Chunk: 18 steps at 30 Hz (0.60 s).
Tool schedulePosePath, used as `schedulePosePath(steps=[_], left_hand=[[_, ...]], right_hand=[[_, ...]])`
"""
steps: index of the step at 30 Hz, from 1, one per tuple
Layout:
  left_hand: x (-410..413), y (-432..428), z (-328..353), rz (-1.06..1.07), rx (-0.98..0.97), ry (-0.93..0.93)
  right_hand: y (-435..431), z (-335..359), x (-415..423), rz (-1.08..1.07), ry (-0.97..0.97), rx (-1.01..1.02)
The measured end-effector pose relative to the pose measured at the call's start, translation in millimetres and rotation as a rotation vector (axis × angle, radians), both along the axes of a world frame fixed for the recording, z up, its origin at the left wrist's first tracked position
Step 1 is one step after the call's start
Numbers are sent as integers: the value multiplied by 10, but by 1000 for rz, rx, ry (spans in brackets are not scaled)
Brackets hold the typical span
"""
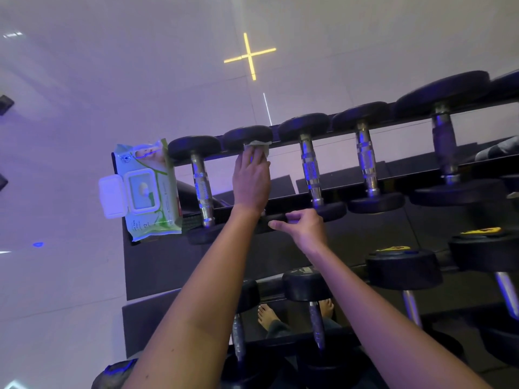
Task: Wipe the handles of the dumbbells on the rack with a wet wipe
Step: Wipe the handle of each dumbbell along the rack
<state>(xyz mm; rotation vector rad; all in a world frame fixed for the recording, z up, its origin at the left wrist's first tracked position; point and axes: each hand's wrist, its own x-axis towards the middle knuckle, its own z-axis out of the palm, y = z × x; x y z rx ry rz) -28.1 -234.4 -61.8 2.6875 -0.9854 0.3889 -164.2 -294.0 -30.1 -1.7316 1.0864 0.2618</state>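
My left hand (251, 181) grips a white wet wipe (259, 147) wrapped round the handle of the second dumbbell from the left on the top tier of the black rack (351, 137). That handle is hidden under the hand; its far head (247, 137) shows above the wipe. My right hand (302, 226) holds the near head (276, 220) of the same dumbbell, fingers curled on its rim. The first dumbbell's chrome handle (202, 189) lies bare to the left; further handles (310, 169) lie to the right.
A green and white wet-wipe pack (146, 192) with its lid flipped open sits at the rack's left end. Lower tiers hold larger dumbbells (404, 268), some with yellow labels. Pale tiled floor lies beyond the rack. My bare feet (266, 315) show below.
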Motion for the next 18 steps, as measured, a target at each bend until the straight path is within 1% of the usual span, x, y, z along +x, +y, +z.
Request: schedulePosePath(steps=[2, 3, 5, 6, 8, 11, 12, 14, 16, 18], left_hand=[[-19, 0, 11, 44, -96, -25], [-17, -7, 43, 96, -225, 62], [-40, -35, 151, 260, -504, 320], [-61, -65, 223, 341, -609, 415], [-72, -108, 319, 499, -785, 551], [0, -126, 314, 739, -1038, 804], [45, -105, 269, 790, -1076, 894], [115, -49, 244, 813, -1124, 1042], [170, 36, 261, 729, -1152, 1089], [159, 170, 286, 575, -1054, 1078]], right_hand=[[-4, -1, -5, 3, 3, 0], [-5, -2, -8, 4, 3, 1], [-3, -7, -13, 4, -2, 5], [-4, -6, -13, 5, -4, 7], [-2, -4, -11, 2, -7, 12], [-1, 10, -12, -2, -14, 15], [-2, 12, -15, -2, -15, 16], [-6, 16, -18, 4, -12, 15], [-6, 13, -16, 8, -9, 12], [-5, 4, -13, 7, -8, 9]])
